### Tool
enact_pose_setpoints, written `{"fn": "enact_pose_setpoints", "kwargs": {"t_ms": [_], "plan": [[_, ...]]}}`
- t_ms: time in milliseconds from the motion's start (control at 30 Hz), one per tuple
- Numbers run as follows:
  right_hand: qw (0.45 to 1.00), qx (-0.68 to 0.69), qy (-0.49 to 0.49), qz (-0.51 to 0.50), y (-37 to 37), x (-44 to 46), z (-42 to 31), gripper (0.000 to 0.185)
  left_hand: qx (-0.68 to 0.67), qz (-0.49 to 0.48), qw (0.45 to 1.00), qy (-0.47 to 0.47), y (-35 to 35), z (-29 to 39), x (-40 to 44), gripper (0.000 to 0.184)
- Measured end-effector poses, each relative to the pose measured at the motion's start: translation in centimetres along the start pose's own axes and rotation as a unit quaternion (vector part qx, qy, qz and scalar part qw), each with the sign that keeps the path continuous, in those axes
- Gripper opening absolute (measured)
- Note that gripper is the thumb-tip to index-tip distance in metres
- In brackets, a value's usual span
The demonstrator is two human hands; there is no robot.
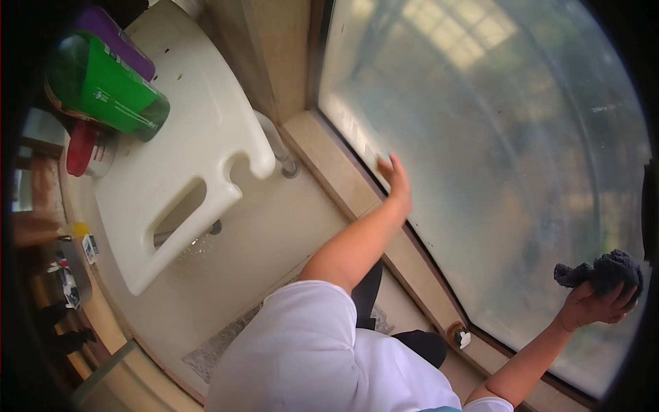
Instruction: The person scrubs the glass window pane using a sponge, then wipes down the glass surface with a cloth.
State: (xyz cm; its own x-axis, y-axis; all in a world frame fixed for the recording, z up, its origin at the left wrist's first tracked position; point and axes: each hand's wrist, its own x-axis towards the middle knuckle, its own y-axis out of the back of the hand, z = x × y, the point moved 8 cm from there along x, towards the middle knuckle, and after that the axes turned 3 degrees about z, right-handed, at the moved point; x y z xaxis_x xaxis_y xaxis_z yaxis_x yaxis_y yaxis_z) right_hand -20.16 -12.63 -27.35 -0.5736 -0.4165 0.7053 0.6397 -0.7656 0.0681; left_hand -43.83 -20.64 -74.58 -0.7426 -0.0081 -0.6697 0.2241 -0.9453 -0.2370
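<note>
A tiled washing area formed the background, with a pale floor [281, 223] and, on the left of the view, a white plastic seat [206, 110] carrying a green bottle [113, 93], a purple container [120, 41] and a red-lidded jar [81, 147]. A large hazy glass panel [494, 172] filled the right side, edged by a dark strip [439, 257] and a stone ledge [343, 175]. The dark cloth [607, 269] lay at the far right of the view, over the outer part of the glass and well apart from the left hand [397, 184]. The right hand [596, 302] was the nearer one, indeed clamped on the cloth, its fingers curled around the bunched fabric from below. As far as the crumpled shape had a long axis, it ran sideways across the view, roughly crosswise to the right forearm [528, 360], which slanted up and outward. How firmly the cloth met the glass could not be told. The two hands were wide apart, with a broad stretch of glass between them. The left forearm [357, 240] angled across the ledge; its hand was empty, fingers loosely parted beside the panel's dark edge, though whether they touched the glass was unclear.
</note>
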Motion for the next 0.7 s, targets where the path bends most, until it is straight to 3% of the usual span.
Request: {"fn": "enact_pose_setpoints", "kwargs": {"t_ms": [33, 100, 133, 200, 300, 333, 400, 500, 567, 600, 667, 700], "plan": [[1.0, 0.004, 0.002, 0.002, 0.0, 0.0, -0.1, 0.048, -0.103, -0.044, 0.992, 0.065, -0.3, 0.5, -0.6, 0.081], [1.0, 0.02, -0.007, 0.01, 0.2, -0.1, -0.1, 0.05, -0.304, -0.13, 0.924, 0.195, -1.2, 3.3, -0.7, 0.077], [0.999, 0.032, -0.02, 0.018, 0.2, -0.2, -0.1, 0.053, -0.325, -0.127, 0.93, 0.114, -0.3, 7.1, 1.9, 0.075], [0.998, 0.047, -0.038, 0.029, -0.2, -0.3, -0.1, 0.055, -0.369, -0.254, 0.894, 0.008, 0.4, 14.8, 4.1, 0.076], [0.997, 0.056, -0.046, 0.026, -0.2, -0.2, -0.2, 0.057, -0.158, -0.029, 0.978, -0.134, 1.3, 10.1, 6.4, 0.077], [0.997, 0.05, -0.055, 0.025, -0.3, -0.2, -0.3, 0.057, -0.152, -0.057, 0.982, -0.101, 0.6, 6.2, 5.5, 0.079], [0.996, 0.048, -0.065, 0.027, -0.4, 0.2, -0.7, 0.058, -0.032, -0.016, 0.999, 0.014, 0.1, -1.1, 0.7, 0.075], [0.997, 0.054, -0.055, 0.003, -0.4, 0.3, -1.9, 0.057, -0.266, -0.079, 0.938, 0.209, -0.6, -1.2, 3.0, 0.071], [0.997, 0.049, -0.052, -0.009, -0.9, 0.2, -3.5, 0.057, -0.279, -0.07, 0.954, 0.083, 1.8, 5.0, 9.1, 0.069], [0.998, 0.044, -0.026, -0.035, -1.2, 0.1, -4.2, 0.056, -0.307, -0.191, 0.932, 0.034, 1.8, 8.5, 11.9, 0.078], [0.998, 0.04, -0.004, -0.04, -1.5, -0.1, -4.8, 0.055, -0.224, -0.149, 0.963, -0.027, 3.0, 13.2, 12.1, 0.079], [0.998, 0.039, 0.009, -0.041, -1.7, 0.0, -5.1, 0.055, -0.196, -0.136, 0.97, -0.055, 2.9, 11.7, 13.0, 0.079]]}}
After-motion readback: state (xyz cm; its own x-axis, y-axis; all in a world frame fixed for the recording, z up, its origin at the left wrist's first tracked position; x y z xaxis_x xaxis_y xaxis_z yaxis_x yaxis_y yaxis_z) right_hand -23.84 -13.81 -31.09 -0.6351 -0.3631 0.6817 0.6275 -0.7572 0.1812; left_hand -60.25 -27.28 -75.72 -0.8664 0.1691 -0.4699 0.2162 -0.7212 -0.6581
